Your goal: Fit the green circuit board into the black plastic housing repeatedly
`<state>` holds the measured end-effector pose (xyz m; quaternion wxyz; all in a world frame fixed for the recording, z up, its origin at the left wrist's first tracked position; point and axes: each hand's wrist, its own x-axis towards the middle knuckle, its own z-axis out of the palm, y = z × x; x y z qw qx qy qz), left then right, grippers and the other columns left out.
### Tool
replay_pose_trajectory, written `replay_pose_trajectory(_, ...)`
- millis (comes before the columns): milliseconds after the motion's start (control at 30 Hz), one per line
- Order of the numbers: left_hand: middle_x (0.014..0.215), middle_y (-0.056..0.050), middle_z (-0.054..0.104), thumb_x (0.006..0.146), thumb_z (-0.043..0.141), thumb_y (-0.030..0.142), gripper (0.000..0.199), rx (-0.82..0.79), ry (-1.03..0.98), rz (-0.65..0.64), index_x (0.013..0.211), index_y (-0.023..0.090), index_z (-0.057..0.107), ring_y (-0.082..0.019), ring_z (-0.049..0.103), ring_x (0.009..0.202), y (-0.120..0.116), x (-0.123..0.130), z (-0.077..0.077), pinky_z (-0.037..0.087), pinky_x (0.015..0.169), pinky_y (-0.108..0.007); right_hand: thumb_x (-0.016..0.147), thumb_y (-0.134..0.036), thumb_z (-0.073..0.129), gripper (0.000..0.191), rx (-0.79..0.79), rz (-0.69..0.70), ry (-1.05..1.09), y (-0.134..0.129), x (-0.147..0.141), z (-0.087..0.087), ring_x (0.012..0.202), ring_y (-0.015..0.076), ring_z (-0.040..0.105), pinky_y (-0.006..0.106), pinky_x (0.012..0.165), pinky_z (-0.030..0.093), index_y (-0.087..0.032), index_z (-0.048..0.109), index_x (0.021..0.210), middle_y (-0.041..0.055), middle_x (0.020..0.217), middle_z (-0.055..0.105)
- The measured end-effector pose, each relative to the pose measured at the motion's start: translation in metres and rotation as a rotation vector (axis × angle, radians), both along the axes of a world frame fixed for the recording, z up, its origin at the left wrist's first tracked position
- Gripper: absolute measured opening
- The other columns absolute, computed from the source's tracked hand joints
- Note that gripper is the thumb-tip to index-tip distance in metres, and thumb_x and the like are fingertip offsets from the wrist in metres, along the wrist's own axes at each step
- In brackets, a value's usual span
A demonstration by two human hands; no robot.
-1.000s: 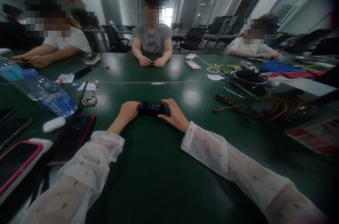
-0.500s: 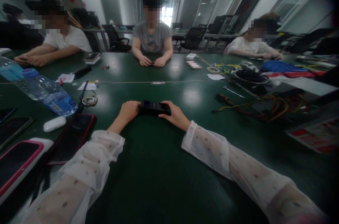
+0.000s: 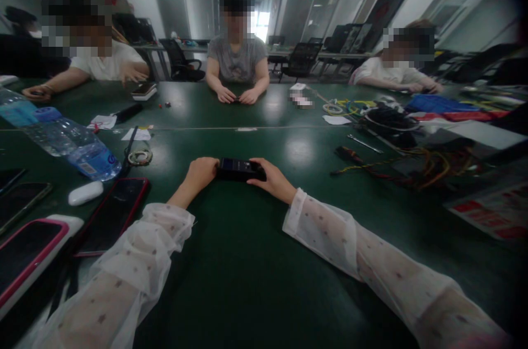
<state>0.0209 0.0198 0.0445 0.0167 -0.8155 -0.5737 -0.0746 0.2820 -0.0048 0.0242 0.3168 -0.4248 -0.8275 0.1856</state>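
Note:
A small black device (image 3: 236, 169) with a dark screen lies low over the green table (image 3: 239, 261), in the middle of the head view. My left hand (image 3: 200, 174) is closed on its left end, fingers mostly hidden from the camera. At the right end, my right hand (image 3: 274, 179) grips it between thumb and fingers. Both forearms are in sheer white dotted sleeves.
Phones (image 3: 113, 216), a white case (image 3: 85, 193) and water bottles (image 3: 93, 156) lie at left. Cables (image 3: 429, 162), a wrench (image 3: 365, 143) and a box (image 3: 495, 206) are at right. Three people sit across the table.
At the far left, the other person's hands have moved apart, one now raised near the white box. My hands and the black device look nearly unchanged.

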Motion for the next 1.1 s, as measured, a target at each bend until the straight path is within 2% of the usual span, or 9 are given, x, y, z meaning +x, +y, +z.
replay_pose_trajectory(267, 0.098, -0.010, 0.073, 0.092, 0.047, 0.018, 0.024, -0.019, -0.024, -0.024, 0.096, 0.018, 0.071, -0.022, 0.069, 0.090, -0.0025, -0.0001, 0.0030, 0.053, 0.074, -0.030, 0.084, -0.031, 0.073, 0.063, -0.020, 0.019, 0.001, 0.0005, 0.0021, -0.0011, 0.120, 0.0280, 0.061, 0.056, 0.101, 0.051, -0.025, 0.042, 0.138, 0.0116, 0.130, 0.060)
replay_pose_trajectory(700, 0.101, -0.010, 0.073, 0.092, 0.046, 0.018, 0.026, -0.019, -0.030, -0.024, 0.099, 0.018, 0.071, -0.022, 0.069, 0.092, -0.0025, 0.0002, 0.0023, 0.052, 0.075, -0.029, 0.084, -0.031, 0.073, 0.063, -0.024, 0.020, 0.011, 0.0001, 0.0018, -0.0012, 0.118, 0.0275, 0.062, 0.054, 0.100, 0.051, -0.025, 0.042, 0.138, 0.0119, 0.128, 0.061)
replay_pose_trajectory(1100, 0.103, -0.009, 0.074, 0.091, 0.046, 0.017, 0.028, -0.027, -0.006, 0.003, 0.100, 0.021, 0.072, -0.024, 0.069, 0.096, -0.0020, 0.0011, 0.0034, 0.053, 0.080, -0.032, 0.084, -0.031, 0.073, 0.062, -0.017, 0.029, 0.012, 0.0009, 0.0017, -0.0018, 0.120, 0.0277, 0.061, 0.054, 0.100, 0.051, -0.026, 0.042, 0.138, 0.0115, 0.129, 0.060)
